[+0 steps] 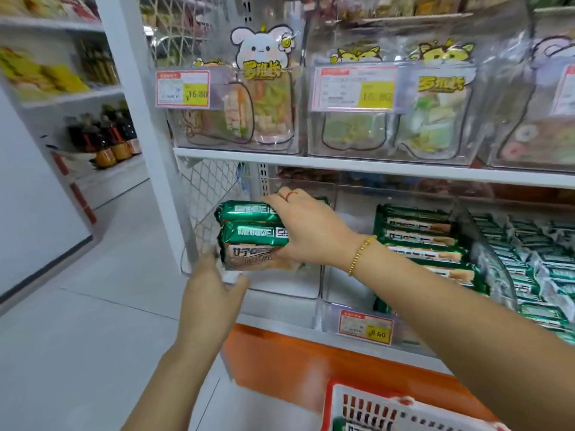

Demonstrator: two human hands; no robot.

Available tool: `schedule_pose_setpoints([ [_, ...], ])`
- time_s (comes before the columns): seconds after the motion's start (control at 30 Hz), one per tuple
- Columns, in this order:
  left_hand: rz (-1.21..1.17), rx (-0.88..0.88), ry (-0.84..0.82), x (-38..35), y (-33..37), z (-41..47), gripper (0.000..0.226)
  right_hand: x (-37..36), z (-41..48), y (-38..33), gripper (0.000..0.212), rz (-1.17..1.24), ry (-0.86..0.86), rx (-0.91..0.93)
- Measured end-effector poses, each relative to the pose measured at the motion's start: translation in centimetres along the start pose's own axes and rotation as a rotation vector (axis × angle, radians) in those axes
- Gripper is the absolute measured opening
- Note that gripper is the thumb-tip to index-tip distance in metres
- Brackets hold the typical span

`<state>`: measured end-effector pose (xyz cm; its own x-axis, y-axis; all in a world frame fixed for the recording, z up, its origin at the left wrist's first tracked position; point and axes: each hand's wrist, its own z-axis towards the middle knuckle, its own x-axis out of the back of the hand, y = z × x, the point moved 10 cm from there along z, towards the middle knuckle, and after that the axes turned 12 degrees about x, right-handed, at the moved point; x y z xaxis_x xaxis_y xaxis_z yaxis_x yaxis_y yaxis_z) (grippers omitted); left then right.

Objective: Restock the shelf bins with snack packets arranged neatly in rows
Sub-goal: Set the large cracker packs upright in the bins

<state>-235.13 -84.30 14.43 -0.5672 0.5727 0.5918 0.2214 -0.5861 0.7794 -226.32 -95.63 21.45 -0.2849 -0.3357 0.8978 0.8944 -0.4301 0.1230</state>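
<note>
Mid-frame, the clear left bin [280,286] stands beside a neighbouring bin [348,301] of rowed green packets [417,231]. The right hand [308,231] grips stacked snack packets [252,236] over the left bin. The left hand [214,287] is spread open just below them.

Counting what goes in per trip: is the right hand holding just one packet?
No, the right hand grips two green packets stacked together over the leftmost clear bin.

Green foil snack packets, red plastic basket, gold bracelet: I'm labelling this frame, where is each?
green foil snack packets [249,236], head view, lower packet's green band.
red plastic basket [326,409], head view, its left rim.
gold bracelet [361,255], head view, mid-chain on the right wrist.
</note>
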Motion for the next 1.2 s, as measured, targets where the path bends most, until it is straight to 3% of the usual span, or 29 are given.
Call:
schedule_pose_setpoints([
  [0.2, 0.183, -0.186, -0.253, -4.4, 0.0, 0.2, 0.03, -6.6, 0.7, 5.6, 0.06, -0.017, -0.26, -0.251],
  [0.4, 0.171, -0.174, -0.294, -5.1, 0.3, 0.9, 0.013, -10.3, 0.9, 7.9, 0.062, 0.058, -0.539, -0.354],
  [0.6, 0.183, -0.189, -0.322, -5.2, 0.4, 0.3, 0.01, -10.2, 1.0, 8.7, 0.05, -0.063, -0.619, -0.41],
  [0.67, 0.236, -0.216, -0.315, -5.1, 0.2, -0.2, 0.015, -9.4, 1.0, 8.2, 0.039, -0.15, -0.577, -0.41],
  [0.77, 0.3, -0.256, -0.28, -4.6, 0.3, -1.2, 0.029, -6.3, 0.9, 6.3, 0.007, -0.249, -0.383, -0.381],
  [0.83, 0.282, -0.292, -0.237, -4.1, 1.1, -2.3, 0.026, -3.6, 0.0, 5.0, 0.014, -0.216, -0.259, -0.38],
  [0.9, 0.183, -0.295, -0.213, -3.5, 2.1, -3.9, 0.015, -0.3, -2.0, 3.2, 0.009, -0.139, -0.116, -0.374],
  [0.97, 0.127, -0.278, -0.235, -4.0, 2.3, -5.6, 0.033, 1.5, -5.5, 1.1, 0.017, -0.038, -0.044, -0.373],
  [1.07, 0.194, -0.262, -0.377, -7.3, 1.7, -9.0, 0.044, 1.0, -13.3, -1.8, 0.036, 0.153, -0.058, -0.45],
  [1.2, 0.259, -0.174, -0.652, -14.0, -1.4, -15.5, 0.034, -5.8, -26.1, -3.1, 0.032, 0.367, -0.214, -0.729],
])
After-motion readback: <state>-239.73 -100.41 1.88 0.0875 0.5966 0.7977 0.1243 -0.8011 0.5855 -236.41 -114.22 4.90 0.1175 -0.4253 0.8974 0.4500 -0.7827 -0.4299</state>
